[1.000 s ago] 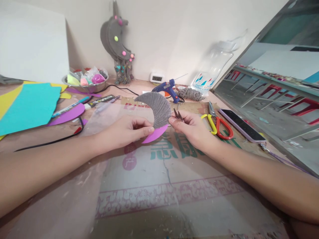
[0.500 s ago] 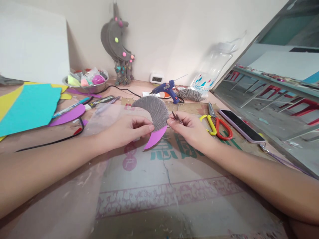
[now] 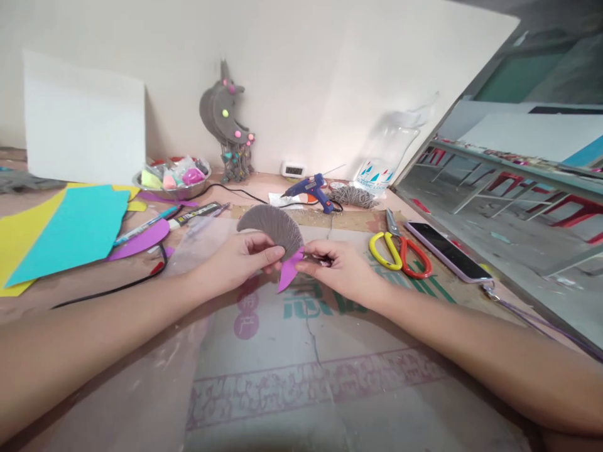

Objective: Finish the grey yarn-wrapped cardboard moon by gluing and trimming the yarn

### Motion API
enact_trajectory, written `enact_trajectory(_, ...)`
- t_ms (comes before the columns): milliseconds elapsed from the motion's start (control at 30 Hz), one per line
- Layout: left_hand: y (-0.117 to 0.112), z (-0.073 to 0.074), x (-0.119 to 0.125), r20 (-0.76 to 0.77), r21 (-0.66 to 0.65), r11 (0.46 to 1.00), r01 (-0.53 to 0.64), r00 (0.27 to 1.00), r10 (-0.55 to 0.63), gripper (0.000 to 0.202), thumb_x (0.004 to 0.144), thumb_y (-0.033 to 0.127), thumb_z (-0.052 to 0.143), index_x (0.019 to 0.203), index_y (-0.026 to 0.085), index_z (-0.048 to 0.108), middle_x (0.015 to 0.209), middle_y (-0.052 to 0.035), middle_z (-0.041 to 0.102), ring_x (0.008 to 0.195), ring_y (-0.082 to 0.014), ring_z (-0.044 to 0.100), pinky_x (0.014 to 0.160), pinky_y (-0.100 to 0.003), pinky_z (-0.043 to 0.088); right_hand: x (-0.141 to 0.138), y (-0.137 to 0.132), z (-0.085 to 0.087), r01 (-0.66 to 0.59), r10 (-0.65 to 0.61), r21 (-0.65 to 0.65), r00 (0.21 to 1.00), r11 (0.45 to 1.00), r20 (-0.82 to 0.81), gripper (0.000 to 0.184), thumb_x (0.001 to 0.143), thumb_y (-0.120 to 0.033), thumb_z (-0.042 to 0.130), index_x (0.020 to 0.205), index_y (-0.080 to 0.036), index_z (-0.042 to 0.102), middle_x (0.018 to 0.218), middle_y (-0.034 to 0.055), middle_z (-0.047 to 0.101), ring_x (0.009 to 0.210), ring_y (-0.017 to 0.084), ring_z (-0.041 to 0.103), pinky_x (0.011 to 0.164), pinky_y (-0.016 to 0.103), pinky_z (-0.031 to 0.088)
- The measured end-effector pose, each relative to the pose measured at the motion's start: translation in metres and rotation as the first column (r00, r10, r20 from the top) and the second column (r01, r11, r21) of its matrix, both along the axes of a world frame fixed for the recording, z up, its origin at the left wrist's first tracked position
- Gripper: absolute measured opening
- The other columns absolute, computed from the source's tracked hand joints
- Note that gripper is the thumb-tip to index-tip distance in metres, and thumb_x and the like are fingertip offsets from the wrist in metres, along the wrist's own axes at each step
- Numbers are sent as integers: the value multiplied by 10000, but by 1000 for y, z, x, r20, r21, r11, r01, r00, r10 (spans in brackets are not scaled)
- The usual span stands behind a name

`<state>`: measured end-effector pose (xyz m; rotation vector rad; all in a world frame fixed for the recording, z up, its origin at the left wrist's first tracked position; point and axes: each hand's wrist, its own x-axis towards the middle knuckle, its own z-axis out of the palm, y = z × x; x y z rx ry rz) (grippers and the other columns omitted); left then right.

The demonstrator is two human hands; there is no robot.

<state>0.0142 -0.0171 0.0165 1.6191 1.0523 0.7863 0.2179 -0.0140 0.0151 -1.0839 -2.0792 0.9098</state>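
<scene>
Both hands meet above the middle of the table. My left hand (image 3: pixel 240 258) pinches a crescent-shaped piece (image 3: pixel 273 227), wrapped in grey yarn over most of its length, with a bare purple tip (image 3: pixel 287 274) pointing down. My right hand (image 3: pixel 342 269) is closed against the crescent's right edge, thumb and fingers pinched where the yarn ends. A small dark tool, only partly visible, lies in that hand's fingers. A ball of grey yarn (image 3: pixel 354 197) sits at the back near a blue glue gun (image 3: pixel 308 189).
Yellow and red-handled scissors (image 3: pixel 400 251) and a phone (image 3: pixel 445 251) lie to the right. Teal and yellow sheets (image 3: pixel 70 229), a purple cut-out (image 3: pixel 141 238), pens and a black cable lie left. A bowl of coloured bits (image 3: pixel 172 179), a finished grey moon ornament (image 3: pixel 226 122) and a plastic jar stand at the back.
The crescent has tilted and dropped lower toward the table, with less purple showing. My right hand has moved in closer to its edge. The camera view has pulled back.
</scene>
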Motion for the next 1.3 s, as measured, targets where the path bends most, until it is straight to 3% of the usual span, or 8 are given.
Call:
enact_trajectory(200, -4, -1, -1, 57, 41, 996, 82, 995, -84, 325, 808, 415, 545, 1031, 181, 574, 852, -15, 618, 690, -122, 555, 612, -233, 449, 11, 0, -3, 89, -118, 483, 993, 871, 30, 53, 756, -176, 570, 774, -180, 521, 620, -35, 511, 535, 80, 441, 504, 196, 350)
enact_trajectory(400, -3, -7, -1, 57, 45, 999, -26, 998, 23, 349, 842, 475, 447, 778, 157, 576, 761, -27, 604, 689, -152, 543, 606, -251, 425, 21, 2, -7, -384, -74, 755, 867, 532, 493, 91, 851, -171, 462, 885, -174, 546, 674, 23, 577, 624, 145, 493, 557, 259, 336)
enact_trajectory(500, 1, -7, 1, 152, -68, 993, -92, 983, 101, 302, 814, 451, 508, 820, 155, 567, 714, -11, 590, 596, -123, 509, 549, -234, 410, 15, -3, -1, -412, -49, 694, 840, 590, 540, 194, 863, -279, 499, 1015, -167, 541, 795, 47, 619, 715, 165, 533, 609, 271, 379)
enact_trajectory(633, 5, -7, 0, 156, -118, 984, -131, 976, 149, 357, 830, 488, 459, 688, 164, 506, 528, 24, 494, 451, -91, 428, 444, -207, 363, 20, 6, 10, -102, -178, 613, 908, 784, 379, 337, 867, -384, 492, 1121, -164, 516, 913, 72, 627, 776, 176, 573, 665, 288, 439)
enact_trajectory(733, 6, -5, -2, 77, -60, 991, -122, 989, 126, 397, 832, 492, 448, 606, 166, 467, 503, 17, 488, 435, -88, 435, 420, -198, 347, 39, 30, 7, 103, -343, 551, 871, 828, 352, 330, 895, -324, 432, 1169, -165, 523, 971, 88, 622, 828, 194, 584, 723, 327, 461)
enact_trajectory(900, 6, -5, -2, 9, 54, 994, -92, 996, 92, 330, 789, 432, 548, 612, 165, 470, 525, 44, 467, 427, -72, 417, 402, -190, 321, 56, 62, -6, -34, -167, 423, 888, 905, 429, 425, 854, -191, 441, 1275, -152, 482, 1134, 115, 605, 1011, 221, 568, 864, 369, 448)
enact_trajectory(1167, 6, -13, 0, 144, -55, 997, -48, 988, 55, 380, 834, 489, 464, 615, 179, 442, 517, 46, 439, 397, -70, 379, 367, -194, 281, -21, 68, 14, -273, 1, 452, 857, 849, 515, 240, 858, -202, 448, 988, -153, 643, 935, 89, 681, 875, 189, 609, 778, 299, 443)
enact_trajectory(1300, 6, -15, -1, 271, -95, 988, -125, 951, 146, 346, 840, 486, 460, 664, 191, 423, 544, 46, 450, 442, -79, 415, 391, -186, 312, -19, 79, 21, -126, -101, 527, 919, 841, 381, 265, 853, -320, 497, 1039, -167, 607, 1072, 93, 639, 1000, 197, 562, 871, 314, 404)
